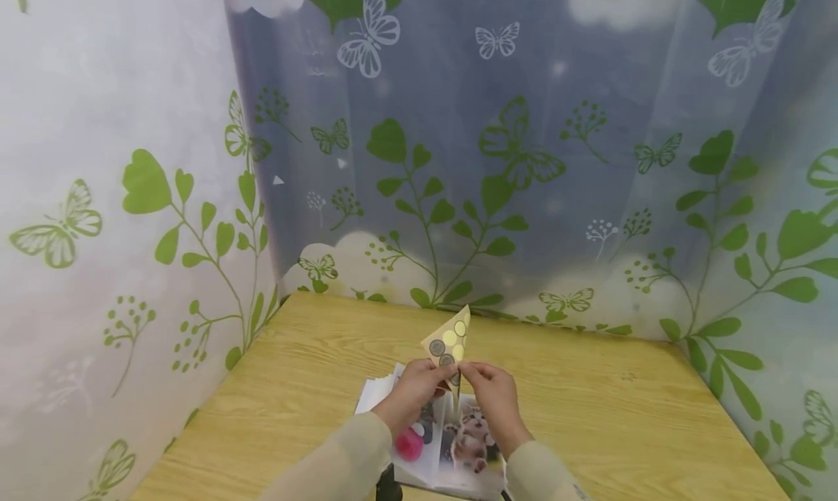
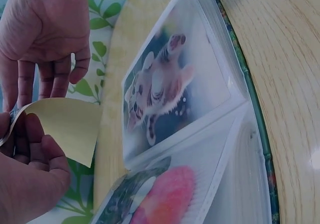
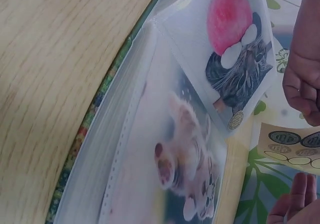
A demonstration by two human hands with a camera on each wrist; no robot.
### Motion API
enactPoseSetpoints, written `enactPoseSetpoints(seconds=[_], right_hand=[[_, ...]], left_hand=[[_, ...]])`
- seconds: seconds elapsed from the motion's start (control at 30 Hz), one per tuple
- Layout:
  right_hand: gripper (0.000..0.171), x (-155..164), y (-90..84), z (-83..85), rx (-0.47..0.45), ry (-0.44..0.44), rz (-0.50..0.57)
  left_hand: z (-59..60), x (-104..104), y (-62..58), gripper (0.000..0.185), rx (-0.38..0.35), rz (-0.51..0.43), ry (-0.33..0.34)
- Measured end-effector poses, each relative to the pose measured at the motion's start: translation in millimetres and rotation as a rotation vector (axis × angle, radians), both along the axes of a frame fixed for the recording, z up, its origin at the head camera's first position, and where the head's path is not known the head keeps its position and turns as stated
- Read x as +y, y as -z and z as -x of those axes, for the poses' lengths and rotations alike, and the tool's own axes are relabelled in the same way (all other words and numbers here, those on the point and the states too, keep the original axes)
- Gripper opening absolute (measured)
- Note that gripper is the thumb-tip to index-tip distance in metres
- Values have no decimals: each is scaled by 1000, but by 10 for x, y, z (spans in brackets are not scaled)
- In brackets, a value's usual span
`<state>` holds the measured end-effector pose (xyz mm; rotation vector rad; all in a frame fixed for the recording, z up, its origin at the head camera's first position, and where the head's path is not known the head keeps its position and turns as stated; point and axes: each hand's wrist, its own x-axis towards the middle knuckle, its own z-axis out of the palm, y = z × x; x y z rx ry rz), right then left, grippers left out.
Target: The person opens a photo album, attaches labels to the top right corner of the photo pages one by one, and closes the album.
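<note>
A yellow sticker sheet [image 1: 449, 339] with round grey and yellow stickers stands upright above an open photo album [image 1: 437, 443]. My left hand [image 1: 437, 375] pinches the sheet's lower left corner, and my right hand [image 1: 466, 372] pinches its lower edge beside it. In the left wrist view my left hand [image 2: 22, 134] grips the plain back of the sheet [image 2: 67, 126], with the right hand [image 2: 30, 91] above it. The right wrist view shows the sheet's sticker side [image 3: 292, 146] between my left hand [image 3: 305, 79] and my right fingers [image 3: 296, 201].
The album lies on a wooden table [image 1: 589, 406] near its front edge. Its clear sleeves hold a kitten photo [image 1: 473, 437] and a photo with a pink ball [image 1: 409, 443]. Curtains with a leaf and butterfly print [image 1: 458, 159] close in the table's left, back and right.
</note>
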<state>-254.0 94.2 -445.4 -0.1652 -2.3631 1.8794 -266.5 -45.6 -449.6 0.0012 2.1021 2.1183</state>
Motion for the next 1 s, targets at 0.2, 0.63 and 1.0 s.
enactPoseSetpoints(seconds=[0.2,0.63,1.0], right_hand=[[33,-22,-26,7,-9,5,9],[32,5,8,23,-61,1,78],[31,70,24,22,-53,4,63]], left_hand=[[-9,-5,-23,26,7,1,4],[-29,-36,-21,30,-1,23,33],[-4,-53,-26,19,-4,31,-29]])
